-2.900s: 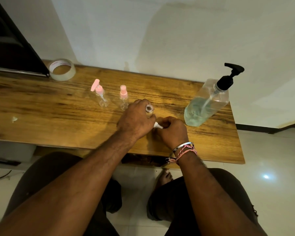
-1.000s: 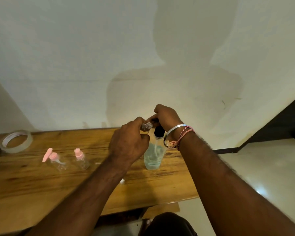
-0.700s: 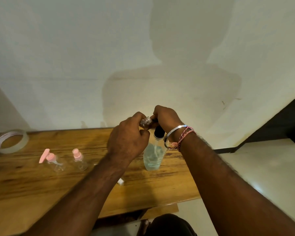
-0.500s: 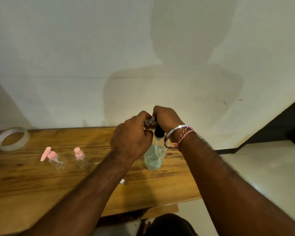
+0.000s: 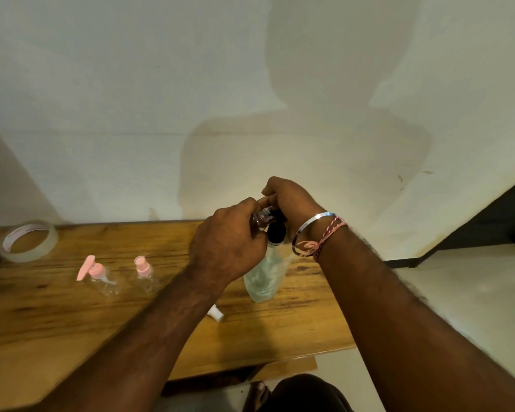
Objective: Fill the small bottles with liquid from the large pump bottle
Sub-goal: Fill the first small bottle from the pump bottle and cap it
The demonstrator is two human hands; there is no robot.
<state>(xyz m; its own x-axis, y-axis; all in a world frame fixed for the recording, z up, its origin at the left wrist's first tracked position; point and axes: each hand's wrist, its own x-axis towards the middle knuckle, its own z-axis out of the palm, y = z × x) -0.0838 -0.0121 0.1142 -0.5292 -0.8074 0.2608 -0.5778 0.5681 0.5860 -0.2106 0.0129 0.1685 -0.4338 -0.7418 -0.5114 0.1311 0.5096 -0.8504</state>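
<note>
Small bottles (image 5: pixel 144 275) with pink tops stand on the wooden table (image 5: pixel 57 316): we see a roll of clear tape (image 5: pixel 29 240) at the far left, then one bottle with a flip pump (image 5: pixel 100 276), then the spray-topped one just beside it. Further right, our left hand (image 5: pixel 229 248) is curled round a third small clear bottle (image 5: pixel 263 218), holding it raised with its open mouth at the black pump head (image 5: pixel 277 233) of the large pump bottle (image 5: pixel 265 278), which stands on the table with pale liquid inside. A small white cap (image 5: pixel 216 313) lies on the table near its base. Our right hand (image 5: pixel 289 200), bangle and threads on its wrist, is curled over the pump head, pressing on it from above.
</note>
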